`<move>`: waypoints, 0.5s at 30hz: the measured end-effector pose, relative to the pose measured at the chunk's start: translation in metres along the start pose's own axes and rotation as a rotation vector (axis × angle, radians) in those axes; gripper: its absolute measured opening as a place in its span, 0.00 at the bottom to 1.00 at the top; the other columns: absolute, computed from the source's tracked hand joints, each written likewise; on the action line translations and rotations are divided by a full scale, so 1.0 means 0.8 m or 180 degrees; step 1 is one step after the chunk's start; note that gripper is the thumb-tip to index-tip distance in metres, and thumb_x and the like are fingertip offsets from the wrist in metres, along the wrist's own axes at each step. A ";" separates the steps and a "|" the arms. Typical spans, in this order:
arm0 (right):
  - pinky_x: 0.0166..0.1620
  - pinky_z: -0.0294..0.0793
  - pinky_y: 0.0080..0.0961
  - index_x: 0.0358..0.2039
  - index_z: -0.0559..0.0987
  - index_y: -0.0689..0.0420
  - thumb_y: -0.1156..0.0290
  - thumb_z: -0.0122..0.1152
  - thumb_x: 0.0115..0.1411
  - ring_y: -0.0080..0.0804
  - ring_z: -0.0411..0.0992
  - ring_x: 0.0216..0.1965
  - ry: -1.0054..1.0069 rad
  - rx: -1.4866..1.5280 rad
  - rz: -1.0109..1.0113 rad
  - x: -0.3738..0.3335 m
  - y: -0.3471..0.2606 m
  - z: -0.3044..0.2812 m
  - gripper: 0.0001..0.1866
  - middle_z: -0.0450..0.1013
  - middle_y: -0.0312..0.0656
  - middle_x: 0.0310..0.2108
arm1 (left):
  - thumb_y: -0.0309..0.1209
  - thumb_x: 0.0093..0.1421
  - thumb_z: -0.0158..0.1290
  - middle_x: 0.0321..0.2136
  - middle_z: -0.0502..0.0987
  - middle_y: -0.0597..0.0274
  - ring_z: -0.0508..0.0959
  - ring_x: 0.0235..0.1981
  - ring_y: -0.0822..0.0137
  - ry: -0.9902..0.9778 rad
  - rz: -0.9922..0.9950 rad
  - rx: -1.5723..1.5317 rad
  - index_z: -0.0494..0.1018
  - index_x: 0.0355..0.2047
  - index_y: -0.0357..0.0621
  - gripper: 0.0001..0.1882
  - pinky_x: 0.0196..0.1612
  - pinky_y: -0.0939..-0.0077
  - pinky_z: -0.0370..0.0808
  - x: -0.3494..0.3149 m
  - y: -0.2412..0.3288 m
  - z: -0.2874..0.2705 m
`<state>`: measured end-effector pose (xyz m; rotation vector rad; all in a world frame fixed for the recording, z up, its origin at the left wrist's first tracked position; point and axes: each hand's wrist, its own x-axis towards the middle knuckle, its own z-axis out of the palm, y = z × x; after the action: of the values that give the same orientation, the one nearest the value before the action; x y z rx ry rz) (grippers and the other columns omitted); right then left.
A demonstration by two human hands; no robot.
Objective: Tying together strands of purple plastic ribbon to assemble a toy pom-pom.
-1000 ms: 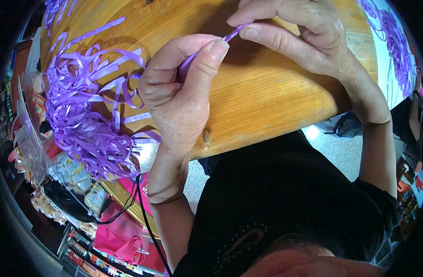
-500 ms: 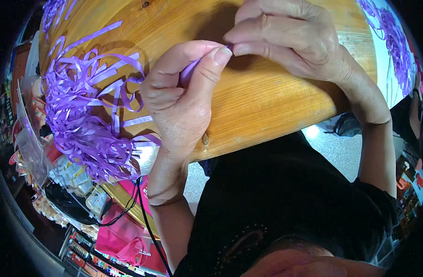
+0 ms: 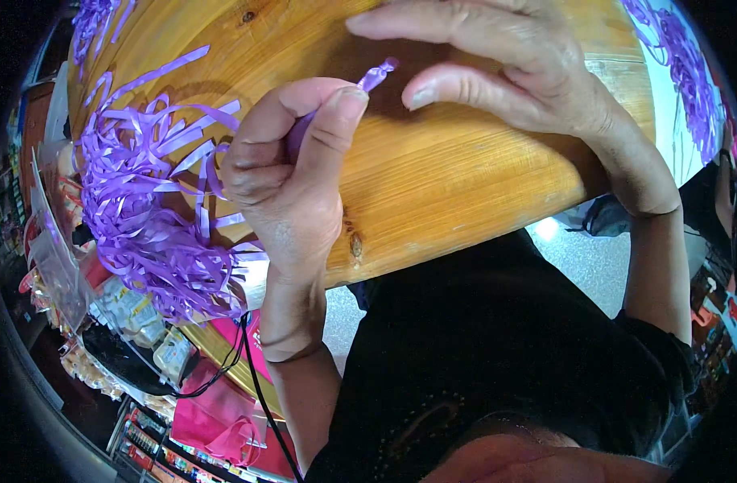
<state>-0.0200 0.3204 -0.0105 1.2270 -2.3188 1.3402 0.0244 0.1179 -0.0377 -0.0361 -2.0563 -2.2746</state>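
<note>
Pinched between thumb and forefinger of my left hand (image 3: 292, 161) is a purple ribbon (image 3: 375, 76); its twisted end pokes up past the fingertips, and the part inside the palm is mostly hidden. To the right of that end, my right hand (image 3: 505, 68) is open, thumb and forefinger spread wide with nothing between them. Both hands are over the wooden table (image 3: 457, 185). Left of my left hand lies a big tangled heap of purple ribbons (image 3: 135, 193), some strands reaching behind the hand.
More purple ribbons (image 3: 690, 88) lie on a white surface at the far right. Clear plastic packages (image 3: 131, 310) crowd the left side. A black cord (image 3: 260, 386) hangs beside my left forearm, near a pink bag (image 3: 211, 414).
My right fingers have let go of the ribbon's end and spread apart. My left hand has shifted slightly left and down, still pinching the ribbon.
</note>
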 end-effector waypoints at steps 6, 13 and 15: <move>0.32 0.64 0.25 0.38 0.78 0.60 0.68 0.66 0.49 0.28 0.68 0.29 -0.0053 -0.0075 -0.0094 -0.006 0.015 0.006 0.15 0.70 0.37 0.27 | 0.19 0.53 0.57 0.23 0.73 0.74 0.66 0.23 0.85 -0.0360 0.0026 -0.0008 0.75 0.28 0.39 0.03 0.26 0.91 0.62 -0.001 -0.002 0.008; 0.32 0.65 0.24 0.28 0.78 0.59 0.74 0.63 0.50 0.31 0.68 0.29 0.0172 -0.0068 -0.0358 0.000 0.013 0.002 0.05 0.70 0.38 0.26 | 0.20 0.53 0.57 0.22 0.73 0.75 0.66 0.22 0.85 -0.0051 0.0400 0.0481 0.76 0.28 0.40 0.03 0.26 0.93 0.60 0.004 -0.003 -0.012; 0.33 0.67 0.24 0.29 0.78 0.59 0.74 0.62 0.51 0.31 0.69 0.29 0.0582 0.0298 -0.0680 -0.005 0.041 0.007 0.04 0.72 0.39 0.26 | 0.20 0.52 0.58 0.22 0.72 0.75 0.65 0.22 0.85 0.0234 0.0014 -0.0450 0.76 0.28 0.40 0.03 0.26 0.93 0.60 0.013 0.004 -0.021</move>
<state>-0.0404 0.3263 -0.0365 1.2787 -1.9621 1.4327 0.0148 0.1006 -0.0356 0.0342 -1.8563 -2.3766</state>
